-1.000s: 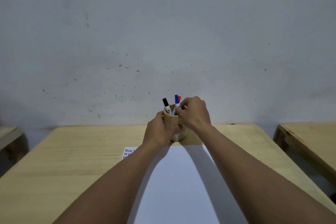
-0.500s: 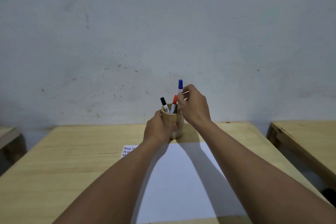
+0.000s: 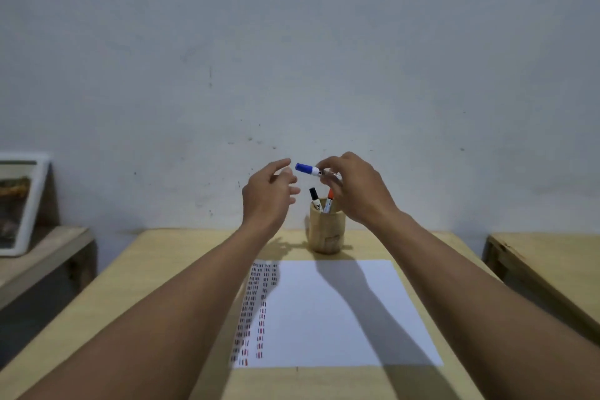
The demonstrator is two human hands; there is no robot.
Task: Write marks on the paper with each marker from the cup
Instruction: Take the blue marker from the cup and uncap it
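Blue marker [image 3: 306, 168]: I grip it in my right hand [image 3: 355, 190], level above the cup [image 3: 326, 230].
Left hand [image 3: 268, 195]: released, fingers spread beside its cap.
Paper [image 3: 331, 312]: flat below.

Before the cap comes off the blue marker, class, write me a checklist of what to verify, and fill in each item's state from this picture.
1. Blue marker gripped by the right hand: ok, it is held roughly level above the cup.
2. Cap reachable: ok, the blue cap end points toward the left hand.
3. Left hand free to pull the cap: ok, it is open, empty and not yet touching the marker.
4. Cup stable with neither hand on it: ok, it stands upright on the table, holding the black marker and the orange marker.
5. Blank space on the paper: ok, marks fill only its left edge.
6. Ink flows: cannot tell.
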